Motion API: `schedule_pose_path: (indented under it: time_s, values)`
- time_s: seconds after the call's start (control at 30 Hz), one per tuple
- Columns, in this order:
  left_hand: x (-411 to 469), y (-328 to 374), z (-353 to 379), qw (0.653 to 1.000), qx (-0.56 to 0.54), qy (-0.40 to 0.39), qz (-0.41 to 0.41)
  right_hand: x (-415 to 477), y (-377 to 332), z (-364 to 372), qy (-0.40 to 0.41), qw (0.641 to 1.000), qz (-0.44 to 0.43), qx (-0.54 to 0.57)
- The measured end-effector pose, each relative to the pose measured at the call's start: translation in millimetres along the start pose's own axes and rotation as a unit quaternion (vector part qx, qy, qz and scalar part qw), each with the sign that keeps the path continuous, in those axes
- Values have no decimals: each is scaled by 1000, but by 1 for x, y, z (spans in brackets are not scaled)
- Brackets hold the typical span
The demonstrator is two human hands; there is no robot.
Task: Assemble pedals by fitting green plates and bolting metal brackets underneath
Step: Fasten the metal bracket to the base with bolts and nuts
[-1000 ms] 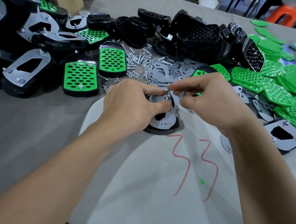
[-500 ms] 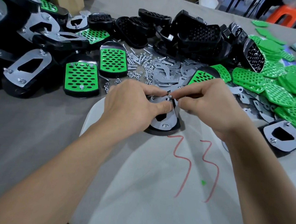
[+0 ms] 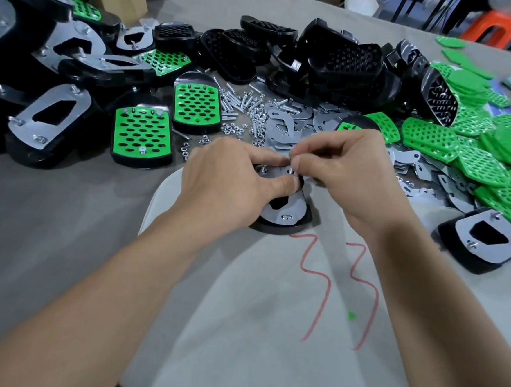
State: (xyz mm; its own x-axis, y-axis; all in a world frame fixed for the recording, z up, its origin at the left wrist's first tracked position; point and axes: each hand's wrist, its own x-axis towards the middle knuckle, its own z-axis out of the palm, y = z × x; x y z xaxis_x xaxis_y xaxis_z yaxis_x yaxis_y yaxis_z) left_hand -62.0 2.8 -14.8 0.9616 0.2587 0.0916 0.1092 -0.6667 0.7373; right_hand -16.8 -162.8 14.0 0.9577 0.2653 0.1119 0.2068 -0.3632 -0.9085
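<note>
1. The bolting step looks to be in hand. A black plastic pedal body [image 3: 276,226] lies underside-up on the grey cloth-covered worktop [image 3: 49,224], just in front of the person, with a flat silver metal bracket [image 3: 289,209] seated on it.
2. The left hand [image 3: 233,188] grips the pedal body, its fingers curled over the far edge and the thumb pressing down on the bracket.
3. The right hand [image 3: 352,182] pinches a small silver fastener [image 3: 292,167] between thumb and forefinger at the bracket's far end. Whether it is a nut or a bolt tip is too small to tell.
4. A bolt end [image 3: 286,217] already shows in the bracket's near slot.
5. The next move probably calls for twisting the fastener home while the thumb stops the bracket shifting, then taking another from the loose silver nuts [image 3: 231,128] beyond.
6. The only writing is two red hand-drawn zigzags [image 3: 321,276] on the cloth, reading like "33". No brand or label is legible.
</note>
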Motion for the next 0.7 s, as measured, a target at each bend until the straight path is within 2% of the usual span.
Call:
schedule_pose_path:
  time_s: [0.1, 0.27, 0.57, 0.7]
  values:
    - [0, -1, 1, 1000, 5, -4, -3, 5, -1, 0, 38, 999, 13, 35]
    - [0, 0, -1, 1000, -3, 0, 0, -2, 1, -7, 42, 992, 0, -122]
    - [-1, 2, -1, 1000, -6, 0, -3, -12, -8, -1, 77, 989, -6, -128]
    - [-1, 2, -1, 1000, 0, -4, 1, -11, -9, -2, 52, 989, -13, -136]
